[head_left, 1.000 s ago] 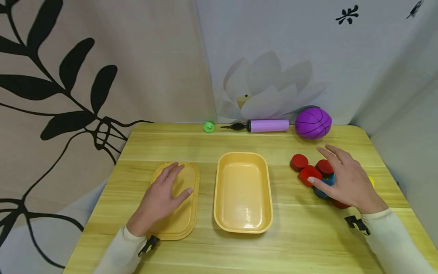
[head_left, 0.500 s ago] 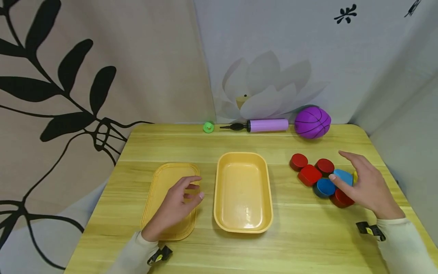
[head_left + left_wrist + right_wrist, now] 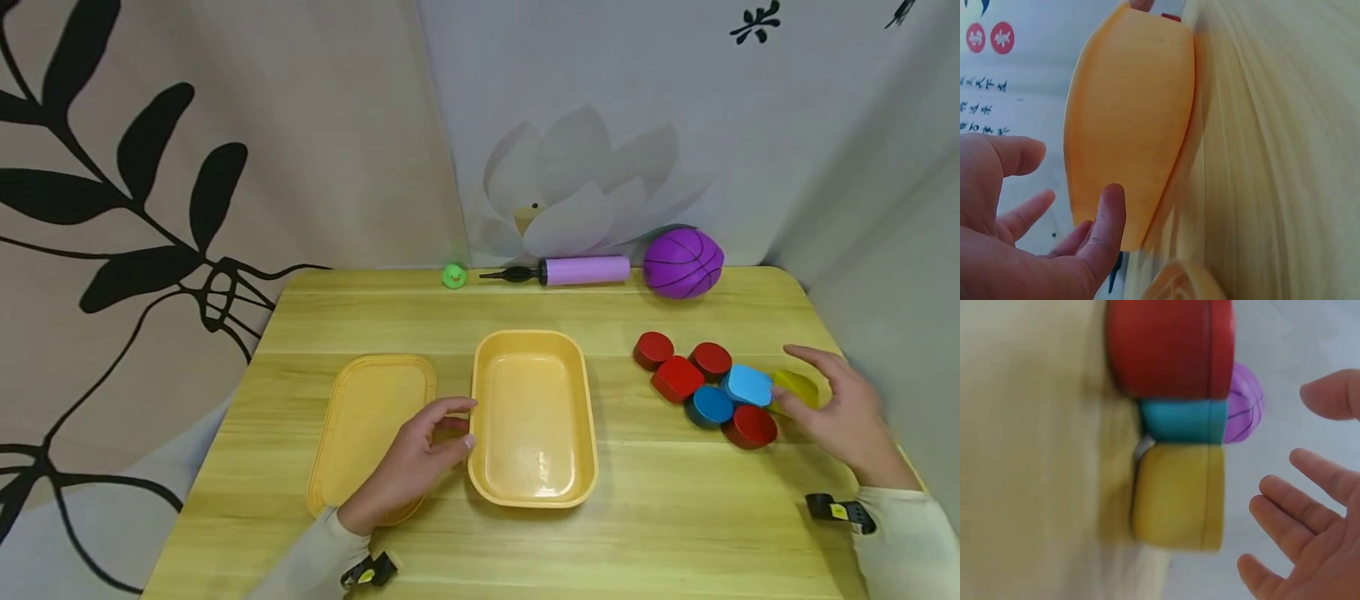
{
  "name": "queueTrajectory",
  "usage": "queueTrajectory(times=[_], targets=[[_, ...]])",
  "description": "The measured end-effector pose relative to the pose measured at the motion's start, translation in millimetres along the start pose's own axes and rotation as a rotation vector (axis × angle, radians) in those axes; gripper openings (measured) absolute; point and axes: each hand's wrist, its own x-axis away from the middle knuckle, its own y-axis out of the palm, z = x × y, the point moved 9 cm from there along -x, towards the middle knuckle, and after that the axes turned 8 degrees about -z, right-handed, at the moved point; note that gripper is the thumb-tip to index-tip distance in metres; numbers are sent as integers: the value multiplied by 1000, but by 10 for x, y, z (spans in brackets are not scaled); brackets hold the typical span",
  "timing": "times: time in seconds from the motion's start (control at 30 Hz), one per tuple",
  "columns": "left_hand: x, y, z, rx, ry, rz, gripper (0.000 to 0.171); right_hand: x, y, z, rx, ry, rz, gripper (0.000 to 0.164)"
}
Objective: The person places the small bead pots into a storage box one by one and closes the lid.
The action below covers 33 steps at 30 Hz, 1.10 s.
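Observation:
My left hand (image 3: pixel 423 454) is at the left rim of the pale orange rectangular tray (image 3: pixel 534 417), fingertips right at its edge. In the left wrist view the fingers (image 3: pixel 1110 212) are spread beside the tray's outer side wall (image 3: pixel 1135 112), gripping nothing. Over at the right, my right hand (image 3: pixel 847 408) is close beside the yellow block (image 3: pixel 797 392), its thumb overlapping it in the head view. The right wrist view shows the fingers (image 3: pixel 1297 519) extended and apart from the yellow block (image 3: pixel 1179 497), which stands in line with a blue block (image 3: pixel 1185 420) and a red block (image 3: pixel 1169 347).
Several red blocks (image 3: pixel 678 379) and two blue ones (image 3: pixel 710 407) cluster left of the yellow block. A flat orange lid (image 3: pixel 375 408) lies left of the tray. Along the back edge sit a green toy (image 3: pixel 453 276), a purple hand pump (image 3: pixel 585 271) and a purple ball (image 3: pixel 683 263).
My left hand has moved right from over the lid to the tray's rim. My right hand has shifted right, off the red and blue blocks, to beside the yellow one.

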Motion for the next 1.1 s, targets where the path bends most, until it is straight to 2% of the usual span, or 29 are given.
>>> queueTrajectory(times=[0.17,0.43,0.6,0.77,0.93,1.1], targets=[[0,48,-40,3,-31,-10,54,41,55,206,4,64,-41,63],[-34,124,-72,42,-23,-36,55,75,163,456,-39,144,-141,71],[-29,143,-114,70,-54,-32,55,102,226,553,-39,177,-199,73],[-28,154,-127,85,-57,-38,56,126,266,616,-29,191,-228,75],[-31,167,-137,100,-55,-43,56,122,254,646,-34,211,-233,78],[-35,153,-138,92,-54,-37,56,113,189,626,-18,200,-176,77]])
